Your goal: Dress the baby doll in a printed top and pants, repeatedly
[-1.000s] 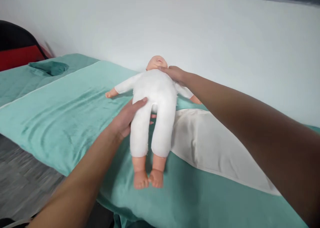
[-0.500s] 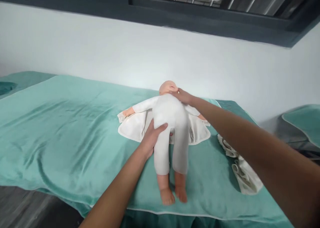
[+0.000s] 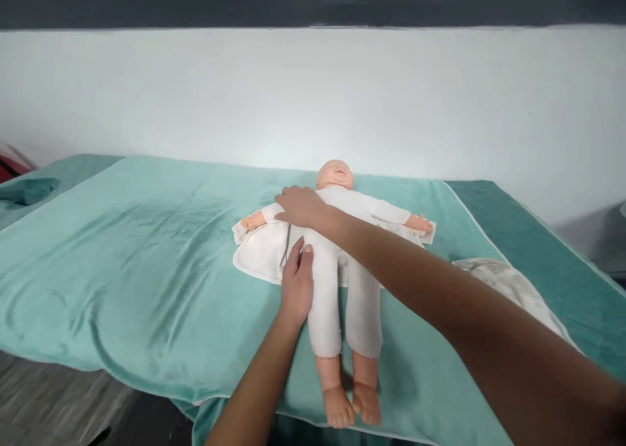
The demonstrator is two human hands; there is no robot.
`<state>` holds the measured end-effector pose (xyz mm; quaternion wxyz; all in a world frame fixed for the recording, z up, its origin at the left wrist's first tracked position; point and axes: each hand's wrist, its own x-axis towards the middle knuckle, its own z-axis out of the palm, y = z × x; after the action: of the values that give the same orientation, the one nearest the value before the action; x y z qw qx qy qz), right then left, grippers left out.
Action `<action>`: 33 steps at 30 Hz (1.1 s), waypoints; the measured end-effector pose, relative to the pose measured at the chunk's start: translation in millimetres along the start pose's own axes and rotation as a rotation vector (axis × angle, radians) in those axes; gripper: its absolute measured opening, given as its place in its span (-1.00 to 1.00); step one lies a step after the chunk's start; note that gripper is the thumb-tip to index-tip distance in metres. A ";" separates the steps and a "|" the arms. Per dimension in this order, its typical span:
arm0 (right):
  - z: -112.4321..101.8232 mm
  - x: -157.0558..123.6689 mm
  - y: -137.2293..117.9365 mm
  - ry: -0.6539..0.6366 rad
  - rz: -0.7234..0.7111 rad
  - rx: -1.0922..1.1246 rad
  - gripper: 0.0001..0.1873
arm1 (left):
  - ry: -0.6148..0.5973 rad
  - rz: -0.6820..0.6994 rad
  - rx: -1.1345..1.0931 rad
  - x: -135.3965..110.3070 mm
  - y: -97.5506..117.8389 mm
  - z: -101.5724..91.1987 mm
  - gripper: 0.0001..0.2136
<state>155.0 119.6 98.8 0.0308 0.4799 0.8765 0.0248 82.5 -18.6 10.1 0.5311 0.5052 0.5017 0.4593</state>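
Note:
A baby doll (image 3: 359, 328) with a white cloth body lies face up in the middle, arms spread, bare feet toward me. Under it is a white baby garment (image 3: 259, 253), spread open, with a sleeve end near each doll hand. My right hand (image 3: 300, 206) reaches across the doll's chest and rests at its upper arm on the left side, fingers and thumb apart. Beside the doll's hip and thigh on the left is my left hand (image 3: 297, 282), its fingers extended and touching the doll's side. My right forearm hides part of the doll's torso.
A green velvety cover (image 3: 122, 270) with soft wrinkles drapes the table. White folded cloth (image 3: 508, 283) lies at the right, partly behind my right forearm. A white wall (image 3: 195, 100) rises along the table's back edge. Grey floor (image 3: 59, 394) shows at the lower left.
My right hand has moved left from beside the doll's head to its upper arm. The doll now lies flatter with its head straight. My left hand has loosened from around its hip.

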 end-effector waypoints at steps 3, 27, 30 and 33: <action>11.4 25.7 -15.2 -0.127 -0.022 0.060 -0.60 | 0.197 -0.012 0.093 -4.0 0.8 3.2 -0.50; 15.9 -14.8 19.6 0.012 -0.005 0.053 -0.37 | 0.579 0.096 1.019 107.9 -7.2 -74.9 -0.86; 15.6 -13.6 18.9 0.004 0.033 0.063 -0.34 | 0.599 0.158 0.898 106.0 -8.0 -77.7 -0.92; 13.9 -14.2 19.7 0.005 0.051 0.074 -0.32 | 0.661 0.246 0.759 103.8 -9.0 -79.8 -0.94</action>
<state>180.3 118.5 86.8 0.0102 0.5028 0.8643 -0.0055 10.5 90.1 -4.9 0.0654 0.5454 0.7110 0.4390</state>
